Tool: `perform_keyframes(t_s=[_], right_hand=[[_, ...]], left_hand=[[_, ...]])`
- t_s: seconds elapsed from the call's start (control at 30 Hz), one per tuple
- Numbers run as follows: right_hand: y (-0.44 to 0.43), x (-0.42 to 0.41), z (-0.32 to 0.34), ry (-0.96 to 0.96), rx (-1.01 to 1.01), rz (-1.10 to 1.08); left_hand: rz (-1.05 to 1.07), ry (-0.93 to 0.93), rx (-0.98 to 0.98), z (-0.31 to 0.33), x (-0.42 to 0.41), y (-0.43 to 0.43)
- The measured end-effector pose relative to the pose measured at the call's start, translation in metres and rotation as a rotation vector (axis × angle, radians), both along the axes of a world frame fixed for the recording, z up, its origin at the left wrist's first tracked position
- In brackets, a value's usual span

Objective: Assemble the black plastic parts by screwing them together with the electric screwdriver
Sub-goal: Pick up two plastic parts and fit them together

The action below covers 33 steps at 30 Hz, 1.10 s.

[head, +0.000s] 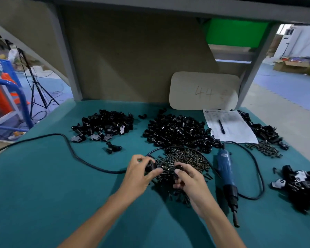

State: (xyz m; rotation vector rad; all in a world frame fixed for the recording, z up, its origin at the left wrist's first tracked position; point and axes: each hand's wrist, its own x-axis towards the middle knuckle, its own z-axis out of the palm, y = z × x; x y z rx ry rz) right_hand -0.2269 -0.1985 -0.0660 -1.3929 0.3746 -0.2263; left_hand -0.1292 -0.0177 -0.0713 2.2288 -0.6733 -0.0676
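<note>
We record the left grip (141, 173) curled round a black plastic part (150, 166), pinched between thumb and fingers at the left edge of the screw pile (186, 158) on the table (43, 185). The right grip (190, 179) sits close beside it, fingers curled down among the screws; we cannot tell whether it holds anything. The electric screwdriver (225, 170) lies untouched on the table, just right of the right grip. A heap of loose black parts (175, 129) lies beyond the screws.
</note>
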Motion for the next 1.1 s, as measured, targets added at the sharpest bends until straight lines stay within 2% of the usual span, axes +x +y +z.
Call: perform_keyframes(t_s=[0.1,0.33,0.53,0.73,0.97,1.1], right_hand=[[0.006,-0.009,-0.001,0.015,0.045,0.004],[0.009,-0.009,0.003,0.021,-0.022,-0.037],[0.007,-0.006,0.004,0.007,0.193,0.002],[0.008,-0.005,0.006,-0.015,0.242,0.039],[0.01,-0.002,0.008,-0.031,0.366,0.006],[0.01,-0.001,0.005,-0.02,0.358,-0.05]], left_hand=[[-0.002,-0.108,0.007,-0.017,-0.011,-0.002],[0.085,-0.145,0.065,-0.023,-0.022,0.001],[0.033,-0.165,0.12,-0.023,-0.023,-0.001],[0.044,-0.108,-0.055,-0.023,-0.025,0.002],[-0.012,-0.111,-0.035,-0.023,-0.024,0.004],[0.045,-0.163,0.002,-0.021,-0.024,0.002]])
